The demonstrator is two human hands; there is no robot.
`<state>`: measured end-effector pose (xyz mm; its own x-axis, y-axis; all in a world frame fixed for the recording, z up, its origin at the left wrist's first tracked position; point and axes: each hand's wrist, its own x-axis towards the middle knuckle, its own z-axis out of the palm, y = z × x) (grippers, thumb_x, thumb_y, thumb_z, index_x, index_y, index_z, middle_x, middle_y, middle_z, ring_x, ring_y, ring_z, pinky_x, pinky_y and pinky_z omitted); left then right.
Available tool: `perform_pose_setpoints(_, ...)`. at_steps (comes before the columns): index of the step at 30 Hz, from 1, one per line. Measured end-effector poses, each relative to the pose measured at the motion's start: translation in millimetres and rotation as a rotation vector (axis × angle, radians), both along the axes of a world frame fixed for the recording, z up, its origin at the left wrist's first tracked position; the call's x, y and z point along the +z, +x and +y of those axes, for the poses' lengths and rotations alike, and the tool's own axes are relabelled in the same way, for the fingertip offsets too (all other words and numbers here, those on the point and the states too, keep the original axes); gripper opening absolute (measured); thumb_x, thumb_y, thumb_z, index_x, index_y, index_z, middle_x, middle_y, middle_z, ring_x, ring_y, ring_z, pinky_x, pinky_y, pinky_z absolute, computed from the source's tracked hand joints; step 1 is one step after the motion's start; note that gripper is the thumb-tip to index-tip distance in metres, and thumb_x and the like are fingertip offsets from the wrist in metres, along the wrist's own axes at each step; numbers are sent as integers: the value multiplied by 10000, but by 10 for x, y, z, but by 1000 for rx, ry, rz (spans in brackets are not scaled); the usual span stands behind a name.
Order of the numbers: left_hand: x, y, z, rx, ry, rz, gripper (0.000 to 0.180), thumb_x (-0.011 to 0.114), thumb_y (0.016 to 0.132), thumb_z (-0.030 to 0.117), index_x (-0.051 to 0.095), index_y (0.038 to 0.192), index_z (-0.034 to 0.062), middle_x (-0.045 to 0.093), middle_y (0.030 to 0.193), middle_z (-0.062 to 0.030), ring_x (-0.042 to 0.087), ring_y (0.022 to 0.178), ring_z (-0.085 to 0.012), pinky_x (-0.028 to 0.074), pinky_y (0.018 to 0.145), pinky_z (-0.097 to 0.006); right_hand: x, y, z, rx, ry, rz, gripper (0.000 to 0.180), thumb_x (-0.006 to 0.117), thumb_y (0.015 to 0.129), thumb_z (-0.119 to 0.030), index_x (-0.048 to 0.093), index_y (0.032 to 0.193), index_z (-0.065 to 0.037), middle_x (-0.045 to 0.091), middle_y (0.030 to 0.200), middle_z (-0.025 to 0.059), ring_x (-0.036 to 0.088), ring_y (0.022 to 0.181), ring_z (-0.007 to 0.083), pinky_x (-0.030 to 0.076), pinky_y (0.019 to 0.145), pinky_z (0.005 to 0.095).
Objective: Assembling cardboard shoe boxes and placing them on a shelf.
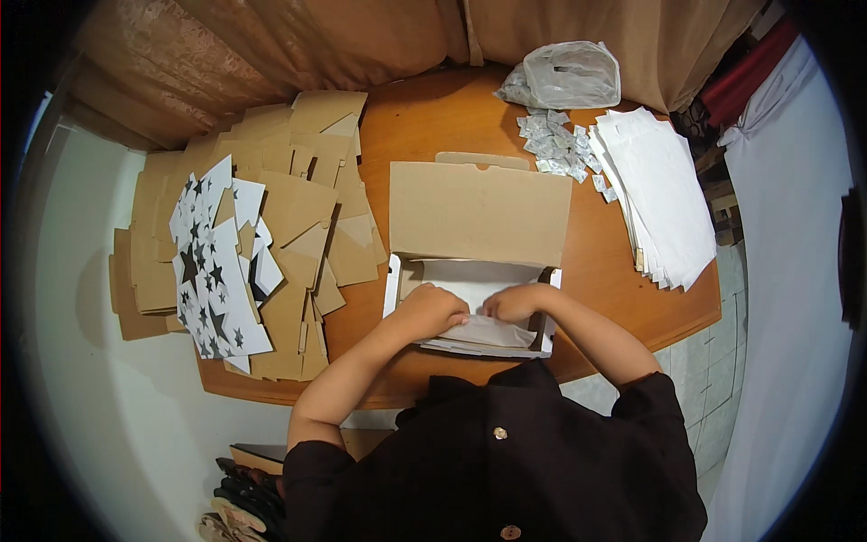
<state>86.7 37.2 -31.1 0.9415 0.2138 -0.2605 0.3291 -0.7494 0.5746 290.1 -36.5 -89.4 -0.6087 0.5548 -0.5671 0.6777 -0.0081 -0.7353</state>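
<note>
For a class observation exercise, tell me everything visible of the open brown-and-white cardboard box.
The box looks like thin cardboard, brown on its lid and white on its side walls. The rectangular lid is folded back on the far side, with a narrow flap along its far edge. The box rests on an orange-brown wooden table. Inside it, the left hand and right hand are at white paper.

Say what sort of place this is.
Probably a room in a home serving as a makeshift workspace: brown curtains hang beyond a wooden table, which bears piled flat cardboard and an open box.
</note>
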Motion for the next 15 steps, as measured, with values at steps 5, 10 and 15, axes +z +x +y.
perform_pose_setpoints(5, -173, 163, 137, 40, 50, 56, 225, 614, 796, 306, 674, 887, 109, 654, 774, -112, 622, 785, -305, 470, 685, -422, 1096, 76, -118, -493, 245, -118, 313, 454, 784, -121, 626, 1044, -101, 659, 893, 141, 618, 835, 307, 461, 771, 398)
perform_pose_setpoints(10, -363, 217, 181, 63, 62, 160, 243, 640, 777, 291, 655, 945, 117, 659, 886, -104, 621, 877, -297, 476, 721, -411, 769, -12, -373, -214, 457, -341, 249, 485, 776, -113, 681, 923, -159, 670, 860, 104, 644, 793, 261, 435, 809, 407)
perform_pose_setpoints(15, -136, 193, 107, -13, 384, -111, 288, 671, 747, 253, 623, 995, 114, 612, 857, -83, 602, 840, -234, 438, 707, -380, 407, -85, -471, -16, 473, -567, 251, 502, 769, -113, 678, 939, -168, 661, 920, 77, 647, 809, 250, 366, 899, 460)
